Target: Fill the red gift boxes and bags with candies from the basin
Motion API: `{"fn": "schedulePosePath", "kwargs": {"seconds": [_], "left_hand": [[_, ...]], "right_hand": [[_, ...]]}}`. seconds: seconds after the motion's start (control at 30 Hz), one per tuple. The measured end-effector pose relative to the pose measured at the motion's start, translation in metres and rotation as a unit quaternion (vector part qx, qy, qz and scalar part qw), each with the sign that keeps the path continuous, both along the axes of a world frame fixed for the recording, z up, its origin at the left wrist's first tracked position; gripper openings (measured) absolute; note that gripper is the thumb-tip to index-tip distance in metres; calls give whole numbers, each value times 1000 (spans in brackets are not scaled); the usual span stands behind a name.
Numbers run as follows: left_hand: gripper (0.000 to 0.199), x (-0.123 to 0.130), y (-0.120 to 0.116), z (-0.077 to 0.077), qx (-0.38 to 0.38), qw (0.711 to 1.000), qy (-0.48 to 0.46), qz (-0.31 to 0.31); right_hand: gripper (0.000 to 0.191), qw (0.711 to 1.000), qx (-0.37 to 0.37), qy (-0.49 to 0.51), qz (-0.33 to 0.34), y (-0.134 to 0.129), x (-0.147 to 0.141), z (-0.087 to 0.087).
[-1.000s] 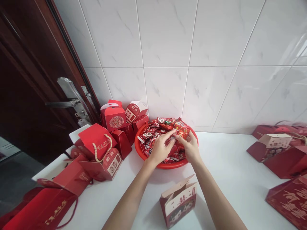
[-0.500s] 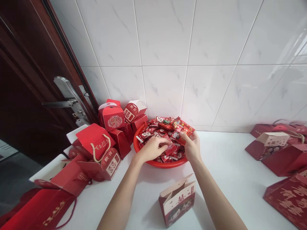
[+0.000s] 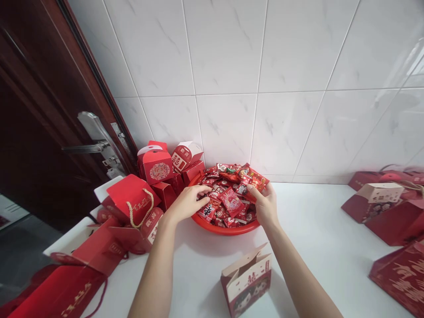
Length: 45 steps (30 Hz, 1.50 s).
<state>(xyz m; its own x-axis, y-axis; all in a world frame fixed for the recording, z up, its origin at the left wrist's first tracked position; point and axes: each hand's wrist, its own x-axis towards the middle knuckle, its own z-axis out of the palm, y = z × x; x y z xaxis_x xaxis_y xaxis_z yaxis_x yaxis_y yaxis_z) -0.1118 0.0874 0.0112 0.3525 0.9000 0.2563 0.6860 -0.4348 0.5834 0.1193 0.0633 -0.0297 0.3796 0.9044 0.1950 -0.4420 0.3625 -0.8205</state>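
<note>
A round red basin (image 3: 228, 230) heaped with wrapped candies (image 3: 232, 202) stands against the wall. My left hand (image 3: 191, 202) is over its left side, thumb and fingers apart, with nothing seen between them. At the right rim, my right hand (image 3: 265, 204) grips several red candy packets (image 3: 253, 180) between thumb and fingers. Nearer to me, between my forearms, an open-topped red and cream paper box (image 3: 247, 282) stands upright on the white table.
Red gift boxes (image 3: 157, 167) and bags (image 3: 54, 291) crowd the left side, by a dark door (image 3: 36, 110) with a metal handle. More red boxes (image 3: 380, 203) stand at the right. A tiled wall (image 3: 225, 128) closes off the back.
My left hand has moved left from the middle of the candies and opened. A pink-red packet it was touching lies on the heap. My right hand keeps its hold.
</note>
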Motion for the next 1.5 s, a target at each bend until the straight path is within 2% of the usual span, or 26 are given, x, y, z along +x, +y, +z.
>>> {"fn": "schedulePosePath", "kwargs": {"seconds": [0.2, 0.37, 0.6, 0.8, 1.1, 1.3, 1.5], "left_hand": [[35, -4, 0, -1, -70, 997, 10, -11], [40, -5, 2, -5, -65, 998, 12, -5], [55, -6, -1, 0, -82, 996, 44, -3], [64, -5, 0, -3, -79, 996, 53, -2], [86, 8, -2, 0, -101, 990, 97, 12], [79, 9, -2, -2, -54, 997, 62, -12], [70, 9, -3, -1, -41, 999, 12, -24]], "right_hand": [[47, 1000, 17, -3, -1, 1, 0, -1], [48, 1000, 8, -2, 5, -1, 0, 0], [47, 1000, 6, 0, 2, 0, 0, -1], [47, 1000, 7, -8, 5, -3, -1, 2], [48, 1000, 15, -1, 12, -2, 0, 1], [50, 1000, 10, -4, 14, -2, 0, 0], [51, 1000, 9, -1, 10, 0, 0, -2]]}}
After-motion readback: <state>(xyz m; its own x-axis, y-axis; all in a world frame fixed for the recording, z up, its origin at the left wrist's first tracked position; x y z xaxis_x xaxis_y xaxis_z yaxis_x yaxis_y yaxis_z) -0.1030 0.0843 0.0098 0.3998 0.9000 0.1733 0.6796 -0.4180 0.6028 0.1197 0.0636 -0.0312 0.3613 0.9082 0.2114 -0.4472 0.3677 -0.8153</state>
